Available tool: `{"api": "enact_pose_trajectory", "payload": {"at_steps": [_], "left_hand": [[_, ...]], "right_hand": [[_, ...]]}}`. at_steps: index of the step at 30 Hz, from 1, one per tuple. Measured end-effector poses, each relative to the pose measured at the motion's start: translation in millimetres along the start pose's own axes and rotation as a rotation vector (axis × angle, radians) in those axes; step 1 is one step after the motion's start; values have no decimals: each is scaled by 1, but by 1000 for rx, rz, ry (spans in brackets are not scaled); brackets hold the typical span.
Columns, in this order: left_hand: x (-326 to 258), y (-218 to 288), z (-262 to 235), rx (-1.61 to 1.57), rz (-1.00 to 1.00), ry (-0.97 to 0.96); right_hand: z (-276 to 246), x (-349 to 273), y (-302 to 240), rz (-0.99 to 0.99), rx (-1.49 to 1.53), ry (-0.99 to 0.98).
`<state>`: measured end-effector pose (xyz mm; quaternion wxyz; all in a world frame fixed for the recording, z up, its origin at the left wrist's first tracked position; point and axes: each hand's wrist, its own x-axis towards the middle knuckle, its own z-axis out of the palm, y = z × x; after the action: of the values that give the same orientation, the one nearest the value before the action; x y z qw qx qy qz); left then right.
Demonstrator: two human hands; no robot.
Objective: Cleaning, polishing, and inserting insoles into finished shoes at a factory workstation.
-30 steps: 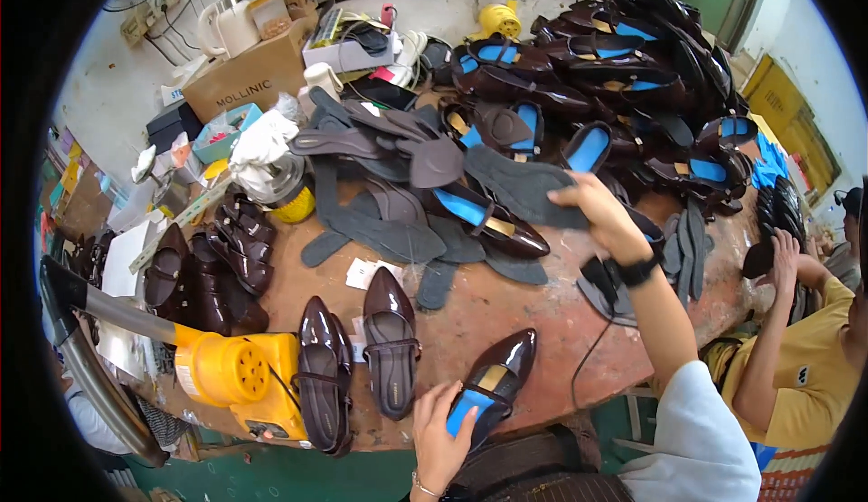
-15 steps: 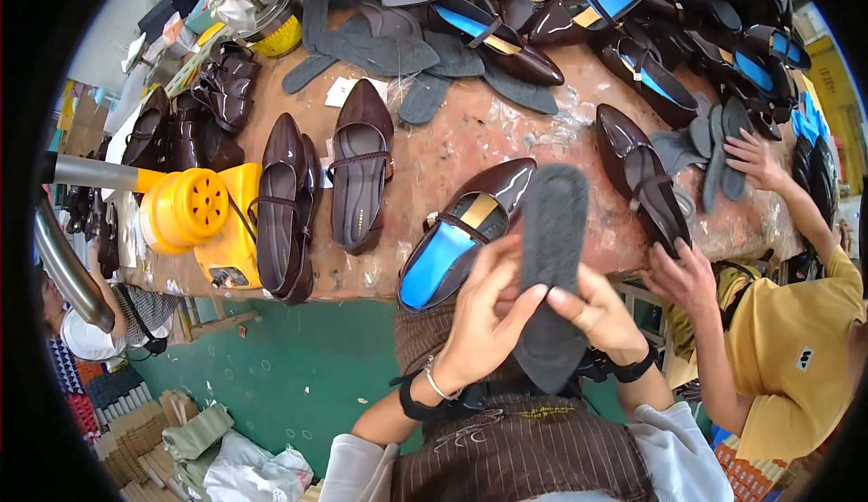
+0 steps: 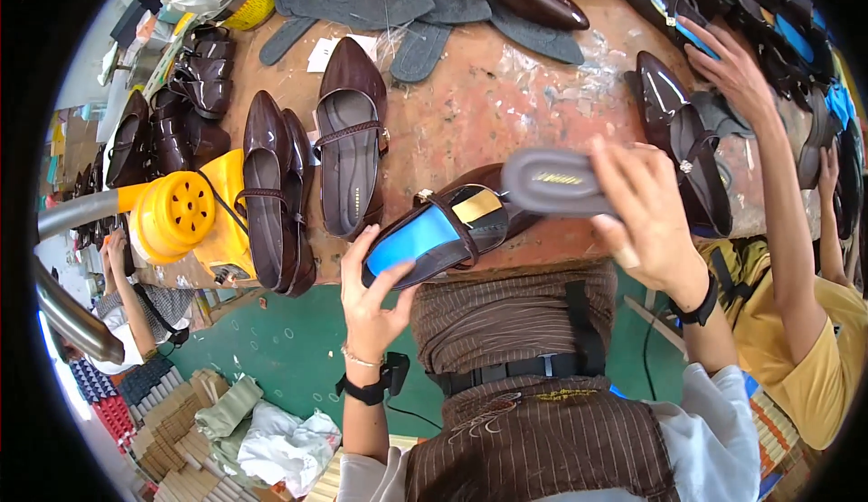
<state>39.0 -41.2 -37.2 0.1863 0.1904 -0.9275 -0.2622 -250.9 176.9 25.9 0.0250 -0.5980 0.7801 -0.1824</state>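
A dark brown pointed shoe (image 3: 493, 231) with a braided strap lies tilted at the table's front edge, a blue pad and a gold patch showing inside. My left hand (image 3: 366, 294) holds its heel end, one finger over the blue pad. My right hand (image 3: 651, 217) grips a grey-brown insole (image 3: 551, 181) by one end, with gold lettering on its upper face. The insole hangs over the shoe's toe part, covering some of it. Whether the two touch, I cannot tell.
Finished-looking brown shoes (image 3: 351, 140) stand to the left, beside a yellow machine (image 3: 172, 217) with a grey pipe. Dark insoles (image 3: 420, 50) lie at the back. At right, a co-worker's hand (image 3: 732, 73) reaches over another shoe (image 3: 683, 140).
The insole has been turned from its dark fuzzy side to its lettered side, now in my right hand alone. My left hand has moved left onto the shoe, which lies more slanted.
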Motion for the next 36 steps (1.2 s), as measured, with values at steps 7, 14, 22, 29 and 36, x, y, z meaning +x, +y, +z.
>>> {"api": "enact_pose_trajectory", "payload": {"at_steps": [7, 14, 22, 29, 36], "left_hand": [[-12, -16, 43, -220, -54, 292], [-14, -20, 45, -319, -42, 340], [-18, -26, 50, -445, -39, 332], [-15, -34, 37, -434, -40, 206], [-10, -29, 36, -343, -105, 265]], "right_hand": [[68, 45, -36, -261, 339, -30], [110, 75, -75, -309, 564, -68], [124, 81, -90, -311, 539, -158], [129, 91, -91, -621, 383, -252], [126, 93, -108, -553, 294, -392]]}}
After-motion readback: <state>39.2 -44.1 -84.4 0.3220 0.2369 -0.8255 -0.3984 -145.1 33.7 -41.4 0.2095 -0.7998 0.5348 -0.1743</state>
